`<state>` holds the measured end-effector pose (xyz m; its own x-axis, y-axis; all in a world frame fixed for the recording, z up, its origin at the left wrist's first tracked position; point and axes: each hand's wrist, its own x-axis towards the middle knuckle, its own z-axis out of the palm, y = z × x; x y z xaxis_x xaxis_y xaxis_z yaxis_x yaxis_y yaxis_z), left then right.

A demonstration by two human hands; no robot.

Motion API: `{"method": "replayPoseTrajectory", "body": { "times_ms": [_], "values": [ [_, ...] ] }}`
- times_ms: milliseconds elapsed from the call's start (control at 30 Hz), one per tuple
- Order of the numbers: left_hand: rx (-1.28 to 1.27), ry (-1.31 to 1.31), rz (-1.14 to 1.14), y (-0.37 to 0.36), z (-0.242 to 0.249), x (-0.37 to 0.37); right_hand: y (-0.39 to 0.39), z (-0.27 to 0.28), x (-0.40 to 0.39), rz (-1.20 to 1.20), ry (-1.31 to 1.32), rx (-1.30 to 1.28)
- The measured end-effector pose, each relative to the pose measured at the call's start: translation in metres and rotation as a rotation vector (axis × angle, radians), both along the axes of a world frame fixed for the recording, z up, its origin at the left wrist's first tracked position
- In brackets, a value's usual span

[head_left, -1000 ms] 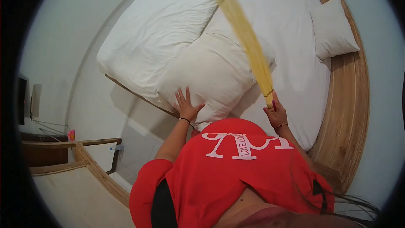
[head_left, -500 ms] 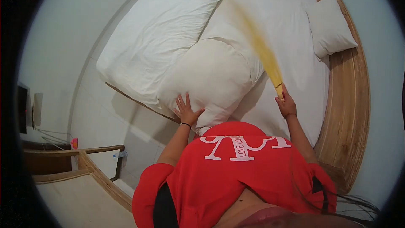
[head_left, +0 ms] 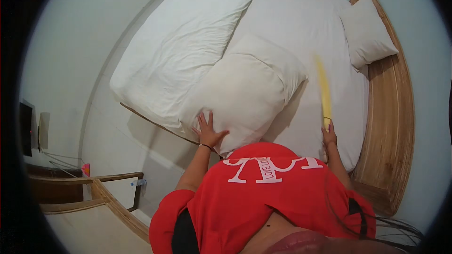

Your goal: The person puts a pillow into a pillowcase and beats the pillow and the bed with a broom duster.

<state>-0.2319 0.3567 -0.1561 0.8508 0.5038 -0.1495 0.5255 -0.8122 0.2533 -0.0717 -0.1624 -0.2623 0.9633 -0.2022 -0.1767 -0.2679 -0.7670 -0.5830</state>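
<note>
My right hand (head_left: 329, 134) is closed round the short handle of a yellow hand broom (head_left: 324, 87), whose long bristles point away from me and are smeared by motion. The broom is over the bare white sheet (head_left: 301, 16). On the near left part of a large white pillow (head_left: 240, 89) lies my left hand (head_left: 210, 132), its fingers spread and flat. That pillow rests on the near side of the bed, partly over the edge of a folded white duvet (head_left: 174, 33).
A second white pillow (head_left: 369, 30) leans against the wooden headboard (head_left: 383, 150) on the right. At lower left is a wooden-framed piece of furniture (head_left: 110, 197), with a plastic bottle (head_left: 138, 183) near it. A dark screen (head_left: 25, 129) hangs at far left.
My right hand and the broom have come nearer to me and a little right, with the broom turned more upright in view. My left hand stays on the pillow.
</note>
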Motion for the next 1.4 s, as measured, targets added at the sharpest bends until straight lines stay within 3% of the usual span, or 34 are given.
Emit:
{"method": "replayPoseTrajectory", "body": {
  "times_ms": [100, 167, 267, 367, 400, 500, 533, 633, 700, 767, 833, 900, 933, 1033, 1100, 1167, 1233, 1300, 1400],
  "values": [
    [-0.024, -0.114, 0.068, 0.058, -0.018, 0.023, 0.03, 0.072, -0.038, -0.275, 0.125, 0.341],
    [-0.054, -0.199, 0.16, 0.099, -0.026, 0.054, 0.037, 0.077, -0.055, -0.314, 0.081, 0.361],
    [-0.162, -0.037, 0.138, 0.138, -0.007, 0.093, 0.051, 0.079, -0.074, -0.347, 0.077, 0.425],
    [-0.518, 0.176, 0.062, 0.164, -0.006, 0.116, 0.074, 0.084, -0.089, -0.379, 0.09, 0.47],
    [-0.497, 0.168, 0.09, 0.166, -0.006, 0.123, 0.084, 0.087, -0.092, -0.392, 0.09, 0.479],
    [-0.847, 0.207, 0.014, 0.166, 0.007, 0.138, 0.115, 0.097, -0.105, -0.428, 0.05, 0.536],
    [-0.951, -0.036, 0.029, 0.148, 0.03, 0.136, 0.122, 0.098, -0.109, -0.437, 0.045, 0.555],
    [-1.008, -0.346, 0.1, 0.151, 0.034, 0.172, 0.144, 0.091, -0.117, -0.468, -0.007, 0.636],
    [-1.057, -0.562, 0.015, 0.16, 0.083, 0.2, 0.155, 0.079, -0.123, -0.49, -0.071, 0.698],
    [-0.769, -0.68, 0.053, 0.16, 0.151, 0.222, 0.178, 0.102, -0.129, -0.494, -0.085, 0.715],
    [-0.859, -0.85, -0.082, 0.154, 0.221, 0.224, 0.192, 0.115, -0.126, -0.519, -0.092, 0.716],
    [-1.093, -0.99, -0.401, 0.156, 0.256, 0.222, 0.207, 0.132, -0.127, -0.541, -0.108, 0.68],
    [-0.933, -0.97, -0.496, 0.159, 0.274, 0.211, 0.212, 0.136, -0.127, -0.551, -0.123, 0.676],
    [0.077, -1.084, -1.022, 0.171, 0.302, 0.171, 0.221, 0.141, -0.125, -0.543, -0.175, 0.677],
    [-0.005, -0.921, -1.17, 0.178, 0.286, 0.144, 0.23, 0.143, -0.124, -0.514, -0.225, 0.674],
    [-0.267, -0.653, -1.146, 0.197, 0.248, 0.125, 0.246, 0.147, -0.119, -0.467, -0.29, 0.665],
    [-0.564, -0.16, -0.77, 0.213, 0.22, 0.098, 0.272, 0.167, -0.115, -0.443, -0.252, 0.589],
    [-0.791, -0.322, -0.579, 0.238, 0.185, 0.095, 0.303, 0.179, -0.105, -0.386, -0.231, 0.52],
    [-0.07, -0.545, -0.488, 0.224, 0.145, 0.089, 0.328, 0.179, -0.098, -0.162, -0.203, 0.499]
  ]
}}
